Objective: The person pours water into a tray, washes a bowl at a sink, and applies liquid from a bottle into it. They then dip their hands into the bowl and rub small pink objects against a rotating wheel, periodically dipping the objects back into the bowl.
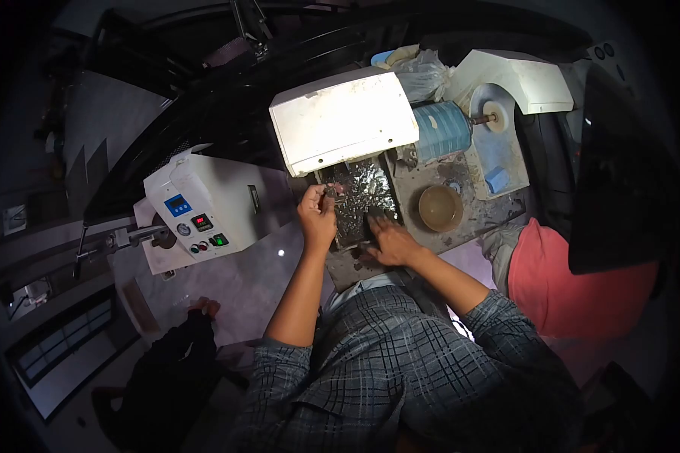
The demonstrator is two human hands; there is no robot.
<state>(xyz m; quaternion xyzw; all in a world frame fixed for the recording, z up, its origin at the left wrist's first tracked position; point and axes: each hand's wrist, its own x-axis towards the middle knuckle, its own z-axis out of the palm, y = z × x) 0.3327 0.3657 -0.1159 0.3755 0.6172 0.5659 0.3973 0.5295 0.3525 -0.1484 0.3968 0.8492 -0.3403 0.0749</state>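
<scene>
My left hand (317, 217) is raised at the left side of a dark, wet, glossy tray (366, 189) under a white hood (344, 121). Its thumb and fingers are pinched together near a small dark reddish spot, too small to make out. My right hand (393, 241) lies palm down at the tray's lower right edge, fingers stretched out and apart. Just right of this hand stands a round brown bowl (440, 209) on the dirty grey machine bed (412, 200).
A blue motor (443, 130) carries a shaft toward a white wheel (495, 118) under a second hood (512, 79). On the left stands a white control box (211, 200) with a display. Red cloth (574, 287) is at right; another person's dark sleeve (175, 355) shows lower left.
</scene>
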